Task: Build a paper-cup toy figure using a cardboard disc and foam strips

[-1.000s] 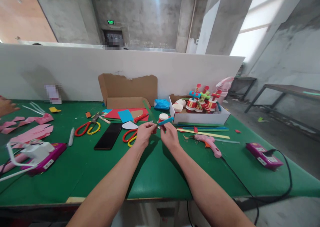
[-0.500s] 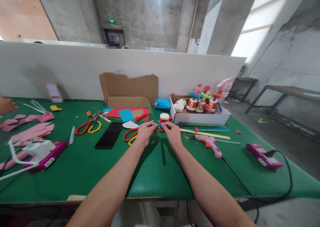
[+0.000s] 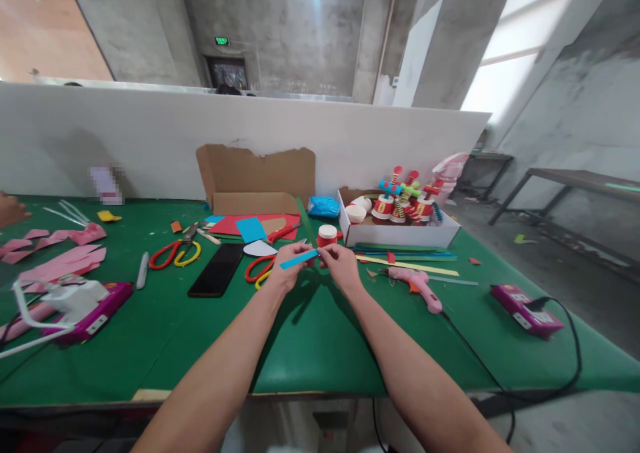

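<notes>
Both my hands meet over the middle of the green table (image 3: 310,346). My left hand (image 3: 283,273) and my right hand (image 3: 343,265) pinch crossed paper strips between them: a blue strip (image 3: 299,259) lies across towards the left, and a green strip (image 3: 305,221) slants up and away behind it. Just beyond my fingers stands a small red and white paper cup (image 3: 327,234). Red and yellow scissors (image 3: 260,269) lie under my left hand.
A pink glue gun (image 3: 417,286) lies right of my hands, its cord running off the edge. A white box (image 3: 400,234) holds decorated cups. A black phone (image 3: 216,270), a second pair of scissors (image 3: 174,253), coloured paper, a cardboard box (image 3: 255,180) and purple devices (image 3: 525,310) surround them.
The blue strip, which pointed right a second ago, has been turned over and now points left across my left hand. My hands stayed in the same spot.
</notes>
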`<state>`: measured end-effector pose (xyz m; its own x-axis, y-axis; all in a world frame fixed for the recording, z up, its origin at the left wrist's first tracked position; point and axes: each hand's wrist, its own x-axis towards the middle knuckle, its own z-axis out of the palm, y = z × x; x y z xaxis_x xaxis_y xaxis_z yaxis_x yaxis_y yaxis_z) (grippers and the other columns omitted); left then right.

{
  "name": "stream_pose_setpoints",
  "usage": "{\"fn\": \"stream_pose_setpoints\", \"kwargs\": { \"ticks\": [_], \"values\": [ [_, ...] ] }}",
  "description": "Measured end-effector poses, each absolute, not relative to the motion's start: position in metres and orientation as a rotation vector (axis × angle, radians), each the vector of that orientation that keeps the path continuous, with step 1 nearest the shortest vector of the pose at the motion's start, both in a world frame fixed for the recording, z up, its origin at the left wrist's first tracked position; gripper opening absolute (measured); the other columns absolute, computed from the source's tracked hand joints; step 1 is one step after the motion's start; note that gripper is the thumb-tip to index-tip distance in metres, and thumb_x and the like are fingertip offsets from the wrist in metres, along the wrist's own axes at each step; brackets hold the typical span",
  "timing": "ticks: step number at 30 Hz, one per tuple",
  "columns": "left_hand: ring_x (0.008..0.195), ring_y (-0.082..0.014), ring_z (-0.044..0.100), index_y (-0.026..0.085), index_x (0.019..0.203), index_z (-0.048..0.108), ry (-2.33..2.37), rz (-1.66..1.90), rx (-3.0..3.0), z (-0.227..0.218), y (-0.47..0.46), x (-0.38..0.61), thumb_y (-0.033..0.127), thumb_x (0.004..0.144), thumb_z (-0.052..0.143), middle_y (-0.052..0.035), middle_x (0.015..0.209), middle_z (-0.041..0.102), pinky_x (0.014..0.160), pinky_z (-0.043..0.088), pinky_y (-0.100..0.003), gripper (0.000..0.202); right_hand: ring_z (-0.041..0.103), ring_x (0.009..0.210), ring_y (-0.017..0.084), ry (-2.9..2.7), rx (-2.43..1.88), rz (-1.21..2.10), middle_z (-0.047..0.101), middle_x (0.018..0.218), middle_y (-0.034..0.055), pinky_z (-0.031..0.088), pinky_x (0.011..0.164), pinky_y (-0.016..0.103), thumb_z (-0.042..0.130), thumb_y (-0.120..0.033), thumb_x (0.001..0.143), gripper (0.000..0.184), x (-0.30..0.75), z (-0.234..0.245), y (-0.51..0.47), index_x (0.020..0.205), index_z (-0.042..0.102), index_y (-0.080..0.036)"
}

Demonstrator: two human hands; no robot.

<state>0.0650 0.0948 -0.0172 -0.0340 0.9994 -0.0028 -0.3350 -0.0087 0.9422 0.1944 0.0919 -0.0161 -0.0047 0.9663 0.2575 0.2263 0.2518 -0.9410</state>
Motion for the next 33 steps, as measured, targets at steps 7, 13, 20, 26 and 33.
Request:
{"fn": "stream_pose_setpoints", "kwargs": {
  "ticks": [7, 13, 20, 26, 33],
  "values": [
    [0.052, -0.0094, 0.053, 0.013, 0.068, 0.066, 0.966, 1.409, 0.934, -0.015, 0.094, 0.066, 0.027, 0.046, 0.082, -0.0002, 0.058, 0.061, 0.054, 0.043, -0.024, 0.03, 0.06, 0.052, 0.015, -1.355, -1.076, 0.957, 0.063, 0.06, -0.0012, 0.048, 0.056, 0.026, 0.062, -0.043, 0.071, 0.024, 0.191, -0.019, 0.093, 0.069, 0.063, -0.019],
    [0.067, -0.0149, 0.062, 0.015, 0.077, 0.065, 0.838, 1.279, 0.988, -0.007, 0.085, 0.067, 0.027, 0.051, 0.08, -0.0025, 0.073, 0.066, 0.059, 0.045, -0.025, 0.033, 0.061, 0.059, 0.016, -1.231, -1.039, 0.896, 0.067, 0.064, 0.0008, 0.048, 0.06, 0.027, 0.061, -0.045, 0.072, 0.027, 0.187, -0.016, 0.089, 0.073, 0.065, -0.019],
    [0.056, -0.0094, 0.054, 0.015, 0.069, 0.058, 0.902, 1.416, 0.937, -0.006, 0.086, 0.067, 0.038, 0.049, 0.083, 0.0034, 0.059, 0.057, 0.057, 0.044, -0.024, 0.039, 0.06, 0.058, 0.015, -1.226, -1.028, 0.886, 0.066, 0.065, -0.0002, 0.048, 0.061, 0.028, 0.064, -0.042, 0.069, 0.023, 0.184, -0.015, 0.086, 0.07, 0.068, -0.019],
    [0.052, -0.0092, 0.052, 0.015, 0.065, 0.059, 0.959, 1.461, 0.998, -0.01, 0.091, 0.063, 0.037, 0.046, 0.082, 0.0035, 0.054, 0.056, 0.054, 0.042, -0.024, 0.037, 0.058, 0.057, 0.012, -1.073, -0.918, 1.27, 0.063, 0.06, -0.0024, 0.049, 0.066, 0.028, 0.073, -0.041, 0.061, 0.026, 0.186, -0.017, 0.091, 0.071, 0.069, -0.018],
    [0.051, -0.0094, 0.052, 0.016, 0.065, 0.061, 1.007, 1.466, 1.054, -0.013, 0.091, 0.065, 0.036, 0.049, 0.081, 0.0034, 0.053, 0.057, 0.054, 0.043, -0.024, 0.032, 0.06, 0.059, 0.011, -1.029, -0.889, 1.435, 0.067, 0.065, -0.0013, 0.051, 0.07, 0.028, 0.082, -0.037, 0.05, 0.031, 0.194, -0.015, 0.093, 0.07, 0.069, -0.017]
  ]
}}
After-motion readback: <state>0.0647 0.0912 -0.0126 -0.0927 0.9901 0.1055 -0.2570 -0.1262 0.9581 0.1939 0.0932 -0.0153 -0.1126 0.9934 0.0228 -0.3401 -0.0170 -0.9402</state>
